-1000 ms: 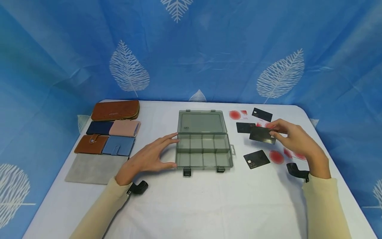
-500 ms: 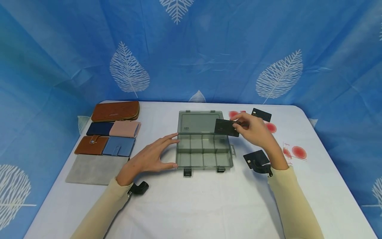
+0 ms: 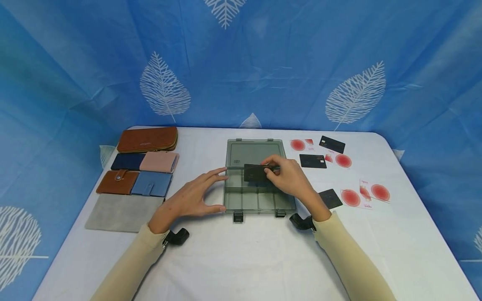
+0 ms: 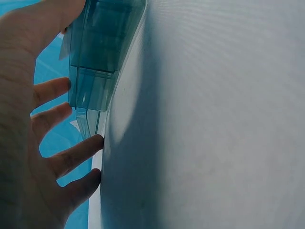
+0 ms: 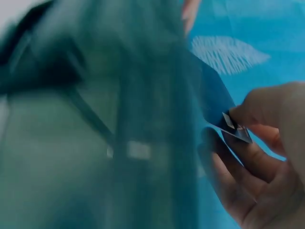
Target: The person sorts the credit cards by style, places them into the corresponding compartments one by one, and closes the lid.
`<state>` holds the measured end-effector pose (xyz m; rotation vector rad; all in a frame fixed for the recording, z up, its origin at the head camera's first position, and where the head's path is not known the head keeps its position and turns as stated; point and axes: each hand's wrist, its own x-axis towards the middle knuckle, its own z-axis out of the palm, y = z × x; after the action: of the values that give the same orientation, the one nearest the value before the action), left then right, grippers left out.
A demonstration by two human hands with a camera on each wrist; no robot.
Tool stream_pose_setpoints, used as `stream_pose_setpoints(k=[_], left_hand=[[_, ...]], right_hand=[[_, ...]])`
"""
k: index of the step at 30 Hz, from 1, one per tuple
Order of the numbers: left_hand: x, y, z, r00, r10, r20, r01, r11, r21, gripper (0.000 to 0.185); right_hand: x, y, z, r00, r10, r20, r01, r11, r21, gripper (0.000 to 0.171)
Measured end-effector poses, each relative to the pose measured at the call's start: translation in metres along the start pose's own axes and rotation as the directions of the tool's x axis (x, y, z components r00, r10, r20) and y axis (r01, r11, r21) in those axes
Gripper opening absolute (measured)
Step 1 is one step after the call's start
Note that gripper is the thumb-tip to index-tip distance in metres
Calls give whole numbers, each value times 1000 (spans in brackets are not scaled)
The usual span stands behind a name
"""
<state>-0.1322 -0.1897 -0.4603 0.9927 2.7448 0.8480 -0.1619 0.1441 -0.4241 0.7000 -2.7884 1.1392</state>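
Head view: right hand (image 3: 290, 182) pinching black card (image 3: 257, 173) flat over rear compartments of open organizer box (image 3: 260, 200) — not yet dropped in. Left hand (image 3: 188, 200) spread, fingertips bracing box's left wall, steadying it.

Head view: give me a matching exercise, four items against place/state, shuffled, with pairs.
Items:
1. left hand
2. right hand
3. grey pouch
4. long brown wallet

Place/state:
A. farthest back in the wallet group
B. pinches a black card over the organizer box
C. fingers straight at the box's left side
D. nearest the table's front edge, left side

Pairs: 1-C, 2-B, 3-D, 4-A
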Motion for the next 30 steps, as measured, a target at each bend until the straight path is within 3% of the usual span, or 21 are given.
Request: stream_pose_setpoints(k=[9, 17, 30], left_hand=[[1, 0, 0, 1000, -11, 6, 11, 1000, -4, 90], [0, 0, 0, 1000, -14, 3, 14, 1000, -13, 90], [1, -1, -1, 1000, -4, 6, 4, 1000, -21, 91]], right_hand=[[-2, -12, 29, 1000, -28, -4, 28, 999, -37, 20], [-3, -13, 39, 998, -66, 16, 68, 989, -129, 20], [-6, -18, 41, 993, -102, 60, 116, 927, -356, 27]])
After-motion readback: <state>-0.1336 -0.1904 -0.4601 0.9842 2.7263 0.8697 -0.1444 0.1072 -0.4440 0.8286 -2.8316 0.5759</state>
